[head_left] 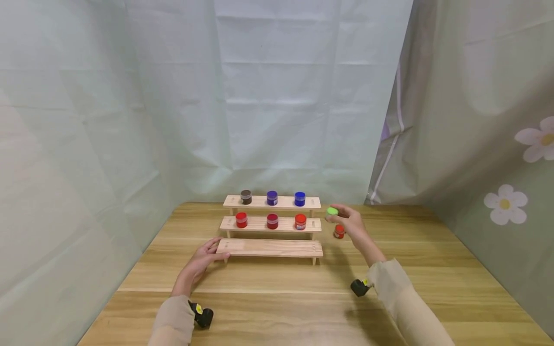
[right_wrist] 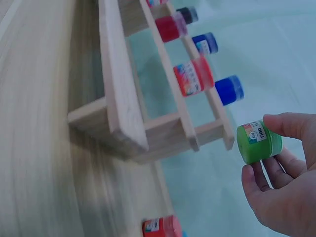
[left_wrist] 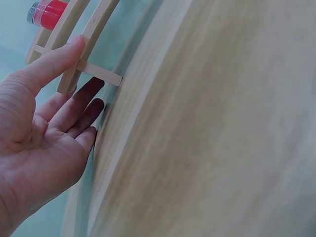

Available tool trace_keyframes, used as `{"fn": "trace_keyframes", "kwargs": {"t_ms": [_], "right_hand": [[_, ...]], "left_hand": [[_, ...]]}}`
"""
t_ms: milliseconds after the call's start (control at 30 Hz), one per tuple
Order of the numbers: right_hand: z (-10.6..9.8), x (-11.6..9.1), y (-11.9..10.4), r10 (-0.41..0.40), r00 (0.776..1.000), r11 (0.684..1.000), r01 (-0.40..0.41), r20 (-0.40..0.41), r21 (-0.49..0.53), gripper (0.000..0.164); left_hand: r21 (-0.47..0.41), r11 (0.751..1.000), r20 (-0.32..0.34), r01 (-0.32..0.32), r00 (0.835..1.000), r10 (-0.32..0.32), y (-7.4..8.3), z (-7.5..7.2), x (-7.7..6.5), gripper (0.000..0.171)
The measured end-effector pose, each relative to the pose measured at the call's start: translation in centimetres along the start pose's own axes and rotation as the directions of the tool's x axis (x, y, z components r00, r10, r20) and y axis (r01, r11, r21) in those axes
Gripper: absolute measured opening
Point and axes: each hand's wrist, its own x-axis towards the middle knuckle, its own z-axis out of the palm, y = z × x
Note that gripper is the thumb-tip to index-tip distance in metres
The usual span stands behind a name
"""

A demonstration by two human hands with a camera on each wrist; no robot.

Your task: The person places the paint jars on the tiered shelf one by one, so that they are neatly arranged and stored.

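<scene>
A three-step wooden rack (head_left: 268,248) stands on the table, its lowest step bare. My left hand (head_left: 201,259) holds the left end of that lowest step, thumb on top and fingers below, as the left wrist view shows. To the right of the rack, my right hand (head_left: 352,228) pinches a small green paint jar (right_wrist: 259,142) in the air between thumb and fingers. Below it, a red-orange paint jar (head_left: 339,231) sits on the table. The middle step bears a red jar (head_left: 241,220), a dark red jar (head_left: 272,221) and an orange-red jar (head_left: 300,222).
On the top step stand a black jar (head_left: 245,197), a violet jar (head_left: 271,198) and a blue jar (head_left: 299,199). Pale curtains (head_left: 277,105) hang behind and beside the wooden table (head_left: 268,307). Part of a blue item shows behind the table's red-orange jar in the right wrist view.
</scene>
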Motion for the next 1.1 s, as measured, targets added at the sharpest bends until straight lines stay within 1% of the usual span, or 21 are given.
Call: {"fn": "trace_keyframes", "kwargs": {"t_ms": [233,367,533,633,733,867,967,1100], "right_hand": [[1.8,-0.2,-1.6,0.004,0.999,1.000,-0.004,0.045,-0.002,0.052],[3.2,-0.5,-2.6,-0.014,0.995,1.000,0.012,0.096,0.016,0.053],[5.2,-0.8,-3.2,-0.069,0.984,0.997,0.061,0.165,0.050,0.052],[6.3,-1.1,-3.2,-0.097,0.977,0.994,0.086,0.189,0.067,0.049],[7.5,-1.5,-2.9,-0.128,0.971,0.991,0.118,0.200,0.061,0.048],[9.6,-2.3,-2.3,-0.169,0.957,0.986,0.162,0.238,0.047,0.046],[11.3,-2.6,-2.1,-0.167,0.947,0.986,0.154,0.273,0.070,0.043],[13.4,-2.6,-1.9,-0.162,0.946,0.986,0.143,0.282,0.085,0.043]], "left_hand": [[-0.002,1.000,-0.002,0.006,1.000,-0.006,0.0,-0.2,-0.1,0.084],[-0.007,1.000,-0.003,0.003,1.000,-0.003,-0.1,-0.3,-0.1,0.083],[-0.011,1.000,-0.009,0.000,1.000,0.000,-0.1,-0.4,-0.1,0.083],[-0.006,1.000,-0.010,-0.007,1.000,0.007,0.1,-0.3,0.0,0.082],[-0.003,1.000,-0.001,-0.018,1.000,0.018,0.2,-0.1,0.2,0.081],[-0.014,1.000,0.004,-0.014,1.000,0.014,0.3,0.2,0.2,0.080],[-0.020,1.000,0.000,-0.005,1.000,0.005,0.3,0.2,0.1,0.081],[-0.015,1.000,-0.002,-0.005,1.000,0.005,0.3,0.0,0.1,0.082]]}}
